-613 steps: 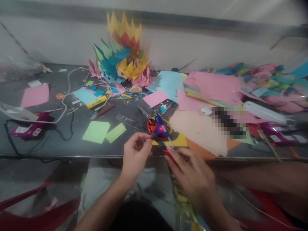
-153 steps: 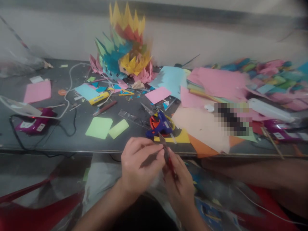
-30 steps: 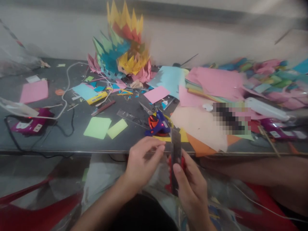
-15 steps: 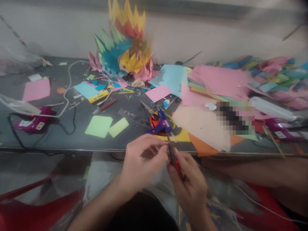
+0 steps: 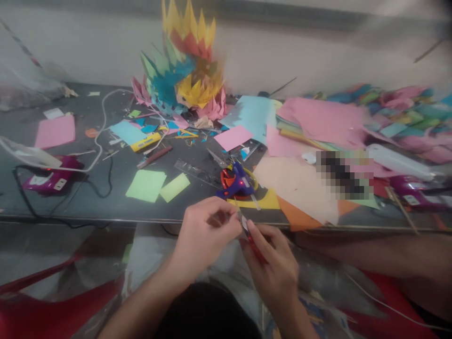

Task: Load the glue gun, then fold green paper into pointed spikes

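My right hand [image 5: 273,259] is wrapped round a red-handled tool [image 5: 254,245] with a metal upper part, which looks like scissors or a cutter. Thumb and fingers of my left hand [image 5: 208,230] pinch together at the tool's tip; what they hold is too small to make out. Both hands are raised in front of the table's near edge. Just beyond them lies a blue glue gun [image 5: 238,181] with a small red light, on top of scissors with red and yellow handles. Yellow paper [image 5: 270,200] lies beneath these.
A layered folded-paper piece [image 5: 187,70] stands at the back. Green sheets [image 5: 145,185], a clear ruler [image 5: 196,172] and a yellow cutter [image 5: 146,141] lie left of centre. Purple power sockets [image 5: 52,176] with cords sit at the left. Another person's arm [image 5: 374,259] is at the right.
The red-handled tool has tilted to the left, and my right hand has shifted slightly left with it. My left hand is still pinched at the tool's tip.
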The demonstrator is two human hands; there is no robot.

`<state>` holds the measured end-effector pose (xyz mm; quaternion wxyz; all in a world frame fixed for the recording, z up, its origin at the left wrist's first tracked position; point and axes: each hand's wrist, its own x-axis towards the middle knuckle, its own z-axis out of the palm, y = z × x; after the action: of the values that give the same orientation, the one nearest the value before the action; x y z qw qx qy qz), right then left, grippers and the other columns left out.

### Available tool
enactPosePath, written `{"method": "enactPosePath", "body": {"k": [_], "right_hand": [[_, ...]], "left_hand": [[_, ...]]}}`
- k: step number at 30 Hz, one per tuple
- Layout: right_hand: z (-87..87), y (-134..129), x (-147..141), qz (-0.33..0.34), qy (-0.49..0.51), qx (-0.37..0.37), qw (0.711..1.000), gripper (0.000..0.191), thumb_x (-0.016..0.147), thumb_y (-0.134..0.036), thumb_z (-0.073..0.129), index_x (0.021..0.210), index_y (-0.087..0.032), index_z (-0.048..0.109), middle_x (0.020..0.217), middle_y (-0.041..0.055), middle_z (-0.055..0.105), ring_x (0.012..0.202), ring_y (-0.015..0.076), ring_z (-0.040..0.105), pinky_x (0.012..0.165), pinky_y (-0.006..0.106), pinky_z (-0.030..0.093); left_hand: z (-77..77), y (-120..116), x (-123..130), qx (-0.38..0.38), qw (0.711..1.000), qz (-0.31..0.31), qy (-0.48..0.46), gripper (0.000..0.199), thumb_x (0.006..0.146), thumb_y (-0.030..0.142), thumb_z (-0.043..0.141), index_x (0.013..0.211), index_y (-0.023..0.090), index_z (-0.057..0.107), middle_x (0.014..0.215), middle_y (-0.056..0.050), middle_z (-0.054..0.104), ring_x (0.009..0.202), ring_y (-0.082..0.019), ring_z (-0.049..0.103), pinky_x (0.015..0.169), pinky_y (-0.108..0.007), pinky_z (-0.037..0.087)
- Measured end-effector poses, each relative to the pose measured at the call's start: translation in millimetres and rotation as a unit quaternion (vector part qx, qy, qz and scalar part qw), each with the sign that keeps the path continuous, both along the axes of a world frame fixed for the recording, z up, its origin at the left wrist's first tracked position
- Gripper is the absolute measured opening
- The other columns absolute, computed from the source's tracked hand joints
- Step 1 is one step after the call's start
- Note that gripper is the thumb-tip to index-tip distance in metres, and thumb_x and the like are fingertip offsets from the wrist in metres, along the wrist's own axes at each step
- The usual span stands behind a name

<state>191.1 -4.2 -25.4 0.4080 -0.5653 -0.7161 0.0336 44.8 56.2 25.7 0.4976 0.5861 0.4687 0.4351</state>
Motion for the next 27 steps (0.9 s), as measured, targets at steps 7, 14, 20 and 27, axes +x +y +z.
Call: {"method": "enactPosePath", "body": {"k": [7, 14, 20, 27], "right_hand": [[-3.1, -2.1, -3.2, 0.025, 0.04, -0.021, 0.999, 0.058, 0.078, -0.01, 0.057, 0.13, -0.033, 0.047, 0.094, 0.0053, 0.06, 0.08, 0.0175, 0.059, 0.068, 0.031, 0.049], [-5.7, -3.0, -2.8, 0.017, 0.041, -0.029, 0.999, 0.057, 0.079, -0.01, 0.055, 0.131, -0.034, 0.046, 0.095, 0.0059, 0.059, 0.08, 0.0169, 0.059, 0.067, 0.03, 0.05], [-0.8, -3.3, -2.9, 0.031, 0.063, -0.036, 0.997, 0.053, 0.081, -0.012, 0.055, 0.129, -0.032, 0.048, 0.094, 0.0047, 0.06, 0.081, 0.0158, 0.059, 0.069, 0.028, 0.049], [0.2, 25.4, 53.8, -0.075, 0.008, -0.04, 0.996, 0.04, 0.087, -0.024, 0.049, 0.127, -0.024, 0.052, 0.098, 0.0083, 0.06, 0.087, 0.0186, 0.058, 0.074, 0.031, 0.049]], "left_hand": [[-6.4, -0.7, -0.3, -0.036, 0.999, -0.002, -0.004, 0.008, 0.07, 0.012, 0.054, 0.064, 0.015, 0.058, 0.065, 0.001, 0.056, 0.057, -0.008, 0.05, 0.049, -0.016, 0.042], [-6.7, -2.7, 0.1, -0.022, 1.0, 0.004, 0.01, 0.008, 0.071, 0.013, 0.054, 0.066, 0.016, 0.06, 0.066, 0.001, 0.056, 0.057, -0.008, 0.05, 0.047, -0.016, 0.042], [-13.8, 0.1, 5.3, -0.011, 1.0, -0.011, 0.02, 0.009, 0.073, 0.012, 0.051, 0.066, 0.016, 0.055, 0.067, 0.002, 0.054, 0.059, -0.009, 0.05, 0.051, -0.017, 0.042], [-59.0, 29.6, 17.7, 0.211, 0.956, 0.068, 0.193, 0.009, 0.08, 0.016, 0.05, 0.072, 0.017, 0.055, 0.077, -0.003, 0.059, 0.078, -0.017, 0.054, 0.074, -0.03, 0.044]]}}
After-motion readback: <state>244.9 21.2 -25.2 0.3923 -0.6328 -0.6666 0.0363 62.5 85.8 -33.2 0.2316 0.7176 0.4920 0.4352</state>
